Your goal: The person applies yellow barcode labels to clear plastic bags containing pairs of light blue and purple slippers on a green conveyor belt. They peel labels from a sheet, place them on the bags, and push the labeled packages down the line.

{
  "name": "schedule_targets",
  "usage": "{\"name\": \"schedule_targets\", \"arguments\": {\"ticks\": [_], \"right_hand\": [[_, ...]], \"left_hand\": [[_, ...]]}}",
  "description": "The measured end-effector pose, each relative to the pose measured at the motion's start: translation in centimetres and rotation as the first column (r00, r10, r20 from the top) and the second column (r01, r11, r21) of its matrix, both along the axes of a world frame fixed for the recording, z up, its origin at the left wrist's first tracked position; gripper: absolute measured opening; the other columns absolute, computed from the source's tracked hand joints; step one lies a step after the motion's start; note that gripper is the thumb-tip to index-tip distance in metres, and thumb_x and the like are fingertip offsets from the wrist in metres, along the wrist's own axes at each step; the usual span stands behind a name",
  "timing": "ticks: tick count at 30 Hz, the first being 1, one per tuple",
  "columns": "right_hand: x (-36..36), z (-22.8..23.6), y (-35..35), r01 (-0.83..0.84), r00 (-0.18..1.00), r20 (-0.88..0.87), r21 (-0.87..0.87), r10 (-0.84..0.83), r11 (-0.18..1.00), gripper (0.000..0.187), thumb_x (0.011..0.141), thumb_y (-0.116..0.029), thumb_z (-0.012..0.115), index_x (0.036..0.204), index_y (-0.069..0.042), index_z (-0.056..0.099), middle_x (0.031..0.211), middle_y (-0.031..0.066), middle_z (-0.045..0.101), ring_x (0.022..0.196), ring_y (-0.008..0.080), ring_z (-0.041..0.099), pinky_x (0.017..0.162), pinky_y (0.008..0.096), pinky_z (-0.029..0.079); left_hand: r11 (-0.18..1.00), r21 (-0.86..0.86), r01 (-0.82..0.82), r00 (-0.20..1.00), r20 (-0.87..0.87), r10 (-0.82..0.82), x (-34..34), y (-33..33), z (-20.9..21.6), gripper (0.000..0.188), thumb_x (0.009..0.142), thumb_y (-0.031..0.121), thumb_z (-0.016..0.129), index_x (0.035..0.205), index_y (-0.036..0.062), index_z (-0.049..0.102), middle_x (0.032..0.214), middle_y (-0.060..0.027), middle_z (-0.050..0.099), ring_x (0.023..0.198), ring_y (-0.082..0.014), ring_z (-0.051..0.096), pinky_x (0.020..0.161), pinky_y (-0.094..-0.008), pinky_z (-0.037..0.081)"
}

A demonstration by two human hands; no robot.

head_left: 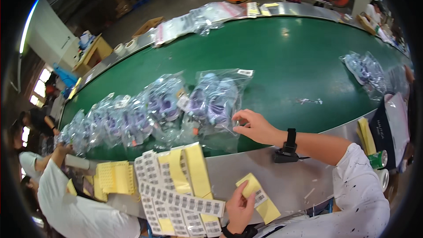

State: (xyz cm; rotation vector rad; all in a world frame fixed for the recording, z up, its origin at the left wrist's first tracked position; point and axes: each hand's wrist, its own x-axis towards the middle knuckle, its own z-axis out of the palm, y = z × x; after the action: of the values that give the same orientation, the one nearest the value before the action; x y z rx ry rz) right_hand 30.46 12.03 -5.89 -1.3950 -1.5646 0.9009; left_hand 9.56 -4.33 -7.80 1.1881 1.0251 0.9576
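My left hand pinches a yellow backing strip with a barcode label on it, low over the metal table edge. My right hand, a black band on its wrist, has thumb and fingers curled at the edge of a clear plastic bag. Inside that bag lies a pair of light blue and purple clogs, and a white label sits on its top corner. More bagged clogs lie in a row to the left on the green belt. Barcode label sheets spread beside my left hand.
Another bagged pair lies at the right of the green belt. Flat plastic bags rest along the far rail. Yellow sheets are at the left. Cans stand by my right elbow. A co-worker in white reaches in at left.
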Motion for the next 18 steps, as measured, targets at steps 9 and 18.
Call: {"name": "schedule_targets", "arguments": {"ticks": [9,18], "right_hand": [[-0.5,-1.9,14.1,0.038,0.979,-0.204,0.085,-0.02,0.996,0.053,0.079,-0.029,0.074,0.119,0.001,0.053,0.117,0.0144,0.057,0.109,0.0221,0.054,0.091,0.0349,0.045],[41.9,-8.1,8.8,0.41,0.499,0.582,0.494,-0.643,0.766,0.039,0.08,-0.013,0.066,0.115,0.001,0.057,0.115,0.0162,0.06,0.111,0.0302,0.056,0.097,0.0366,0.043]], "left_hand": [[0.996,0.033,0.086,0.961,-0.267,-0.074,0.0,0.4,-0.2,0.042,0.09,0.0,0.06,0.131,-0.0004,0.05,0.105,-0.0091,0.063,0.087,-0.0091,0.063,0.07,-0.0221,0.052],[0.994,0.099,0.036,0.95,-0.312,-0.003,-0.1,-0.3,1.4,0.039,0.088,0.006,0.065,0.126,0.0034,0.057,0.091,-0.0056,0.065,0.065,-0.0045,0.055,0.055,-0.0205,0.045]]}}
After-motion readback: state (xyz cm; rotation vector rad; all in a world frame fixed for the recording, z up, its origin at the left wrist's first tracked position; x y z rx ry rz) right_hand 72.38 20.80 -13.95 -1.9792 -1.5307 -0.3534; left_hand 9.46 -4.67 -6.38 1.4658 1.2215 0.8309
